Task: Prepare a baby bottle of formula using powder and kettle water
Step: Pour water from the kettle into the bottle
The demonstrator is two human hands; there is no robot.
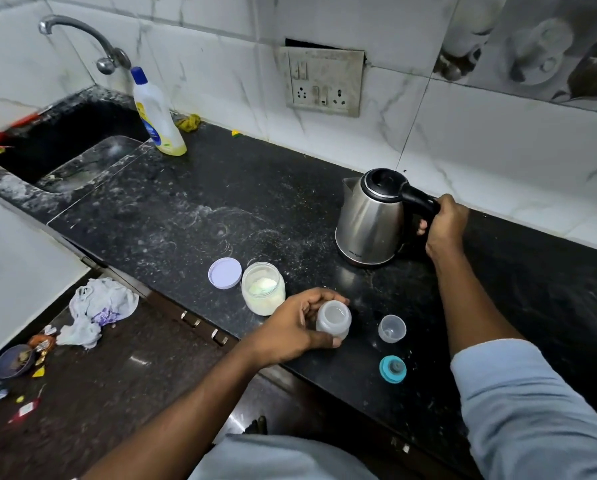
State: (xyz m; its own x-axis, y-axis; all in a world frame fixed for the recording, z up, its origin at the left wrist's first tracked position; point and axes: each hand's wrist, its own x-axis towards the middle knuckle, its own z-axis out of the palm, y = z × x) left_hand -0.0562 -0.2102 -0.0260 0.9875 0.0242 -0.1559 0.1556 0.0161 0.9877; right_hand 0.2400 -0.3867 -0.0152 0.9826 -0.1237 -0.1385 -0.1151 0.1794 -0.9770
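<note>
An uncapped translucent baby bottle [335, 321] stands upright near the front edge of the black counter [193, 202], and my left hand [291, 327] is wrapped around it. My right hand [444, 225] grips the black handle of a steel kettle [371, 220], which rests on the counter with its lid down. Left of the bottle stands an open jar of pale formula powder [263, 288], with its lilac lid [224, 273] lying beside it. A clear bottle cap [392, 328] and a teal collar with a nipple [393, 369] lie to the bottle's right.
A sink [82, 157] with a tap [82, 39] lies at the far left, with a yellow detergent bottle [156, 116] at its corner. A socket panel [324, 81] is set in the tiled wall. A plastic bag [97, 306] and litter lie on the floor.
</note>
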